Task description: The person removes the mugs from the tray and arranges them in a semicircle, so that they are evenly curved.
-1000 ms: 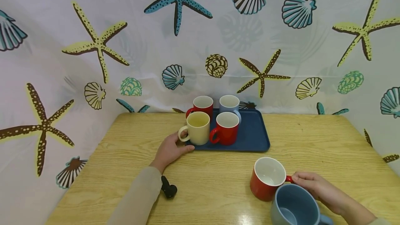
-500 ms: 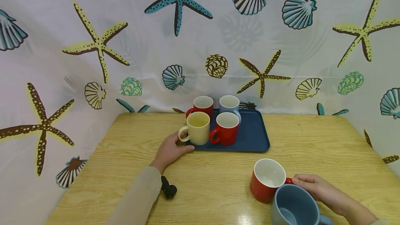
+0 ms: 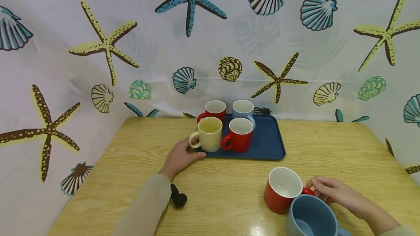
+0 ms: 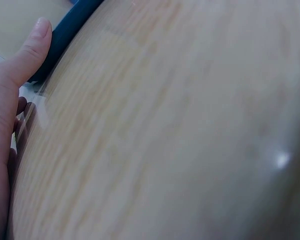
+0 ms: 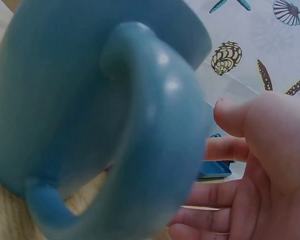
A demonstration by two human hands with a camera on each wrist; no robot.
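In the head view my left hand (image 3: 178, 159) holds the left front corner of a dark blue tray (image 3: 269, 137), thumb along the rim. On the tray stand a cream mug (image 3: 211, 139), a red mug (image 3: 241, 139), another red mug (image 3: 221, 116) behind and a light blue mug (image 3: 240, 114). My right hand (image 3: 338, 194) is beside the handle of a nearer red mug (image 3: 275, 200), fingers loosely bent. A large grey-blue mug (image 3: 296, 217) stands in front of that hand; its handle fills much of the right wrist view, where the thumb (image 5: 235, 119) is apart from the fingers.
The wooden table (image 3: 223, 192) reaches back to a white cloth (image 3: 210, 54) printed with starfish and shells. A small black device (image 3: 178, 197) sits at my left wrist. The grey-blue mug stands close against the nearer red mug.
My right hand has let go of the nearer red mug's handle, its fingers loosening and shifting slightly away. My left hand keeps its place on the tray corner. The head view has shifted slightly.
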